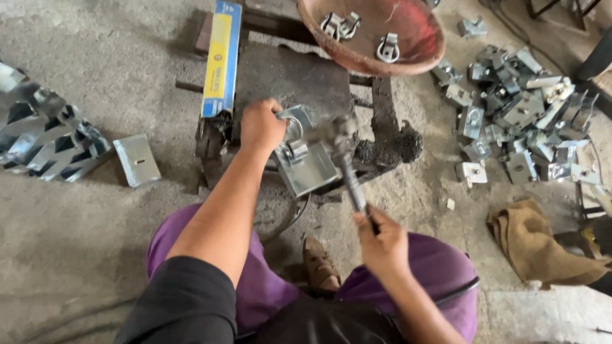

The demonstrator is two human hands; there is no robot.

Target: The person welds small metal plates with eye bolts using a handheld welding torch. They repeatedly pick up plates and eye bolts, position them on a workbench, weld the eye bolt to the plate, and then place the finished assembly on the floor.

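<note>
My left hand (261, 126) grips a shiny metal bracket (304, 160) with a loop fitting and holds it on a dark iron block (295, 76). My right hand (381, 241) is closed on the handle of a hammer (345, 156). The blurred hammer head sits just right of the bracket, close over the block. My purple-clad knees frame the bottom of the view.
A reddish bowl (411, 50) with three metal loops stands behind the block. A heap of metal brackets (520, 114) lies at the right, folded metal strips (32, 129) and a loose plate (137, 160) at the left. A yellow-blue box (222, 55) leans by the block; brown cloth (532, 241) lies right.
</note>
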